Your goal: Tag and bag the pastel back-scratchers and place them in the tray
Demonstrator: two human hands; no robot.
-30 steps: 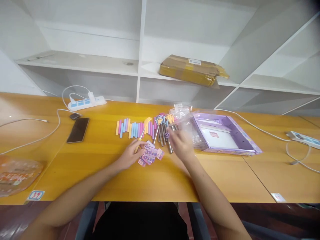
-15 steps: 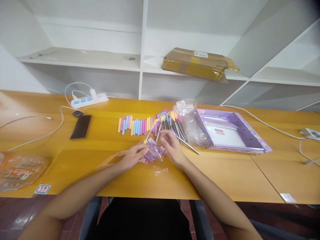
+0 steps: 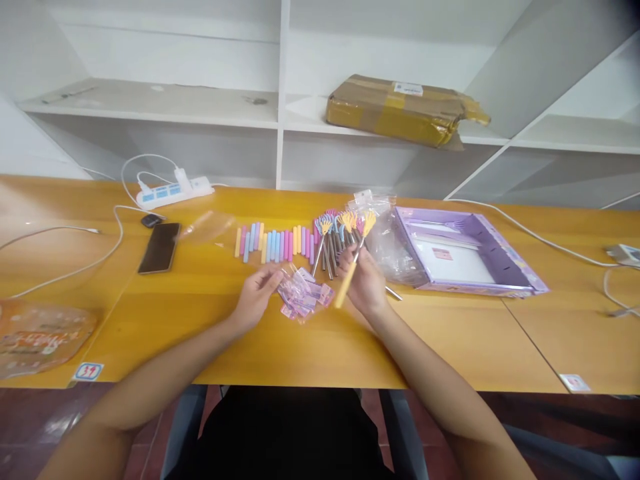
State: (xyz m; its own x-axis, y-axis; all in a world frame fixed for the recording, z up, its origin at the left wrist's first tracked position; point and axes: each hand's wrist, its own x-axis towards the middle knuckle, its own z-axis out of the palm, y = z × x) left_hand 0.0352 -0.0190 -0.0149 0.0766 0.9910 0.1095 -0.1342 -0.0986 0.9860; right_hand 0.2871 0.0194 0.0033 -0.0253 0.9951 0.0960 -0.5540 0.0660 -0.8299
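Note:
My right hand (image 3: 367,283) is closed around a back scratcher (image 3: 347,283) with a yellow handle, a metal rod and a yellow claw head pointing up. My left hand (image 3: 256,297) has its fingers pinched at the left edge of a pile of small purple cards and clear plastic (image 3: 303,293); what it grips is too small to tell. Behind my hands lie several scratchers (image 3: 327,250) with metal rods and coloured claw heads. To their left, a row of pastel handles (image 3: 276,247) in yellow, blue, pink and purple stretches across the table.
A purple open box (image 3: 450,257) and clear bags (image 3: 390,247) lie at the right. On the left are a phone (image 3: 159,248), a power strip (image 3: 175,192), cables and an orange bag (image 3: 43,337). A taped carton (image 3: 395,110) rests on the shelf.
The yellow scratcher has passed from my left hand to my right hand and now tilts the other way. My left hand has moved slightly left. A clear wrapper now shows near the phone.

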